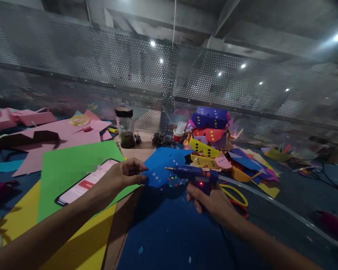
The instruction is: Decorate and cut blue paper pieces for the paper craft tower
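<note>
My left hand (121, 175) pinches the left edge of a folded blue paper piece (163, 167) dotted with small coloured squares, holding it up above the dark blue table. My right hand (211, 202) is wrapped round the grip of a blue glue gun (193, 173) with a red light glowing. Its nozzle points left, just over the blue paper. A black cord runs down from that hand.
A phone (86, 182) lies on a green sheet (70, 165) over yellow sheets (81, 243). Pink paper (56, 138) lies at the left. A glass jar (125, 127) and a cup (178, 133) stand behind. A stack of folded coloured paper shapes (211, 138) sits at centre right. A perforated metal screen (169, 82) backs the table.
</note>
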Demonstrator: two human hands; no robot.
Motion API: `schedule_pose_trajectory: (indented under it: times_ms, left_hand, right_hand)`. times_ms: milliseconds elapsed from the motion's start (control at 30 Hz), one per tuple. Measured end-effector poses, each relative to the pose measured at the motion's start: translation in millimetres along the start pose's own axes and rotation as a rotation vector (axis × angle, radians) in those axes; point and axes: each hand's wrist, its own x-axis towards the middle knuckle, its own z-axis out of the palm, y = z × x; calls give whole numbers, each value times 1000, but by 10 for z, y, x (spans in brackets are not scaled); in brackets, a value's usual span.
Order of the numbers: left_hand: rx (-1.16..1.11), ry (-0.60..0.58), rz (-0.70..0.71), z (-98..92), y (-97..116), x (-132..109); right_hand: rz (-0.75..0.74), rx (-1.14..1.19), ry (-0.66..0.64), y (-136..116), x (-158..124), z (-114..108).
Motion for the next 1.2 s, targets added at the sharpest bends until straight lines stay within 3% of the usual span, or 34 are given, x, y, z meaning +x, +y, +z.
schedule_pose_trajectory:
  times_ms: [200, 500, 700, 967, 1200]
  left_hand:
    - [39, 21, -5, 0, -2, 11]
    - [-41, 196, 78, -68, 39, 33]
    - [-83, 246, 104, -128, -29, 46]
    - [-29, 232, 99, -70, 20, 14]
    - [-2, 235, 83, -50, 43, 4]
  right_hand:
    - [-10, 8, 91, -92, -9, -35]
    - [10, -34, 120, 113, 80, -40]
    - [37, -95, 144, 173, 175, -72]
    - [109, -195, 77, 378, 321, -73]
    - [199, -280, -15, 401, 387, -60]
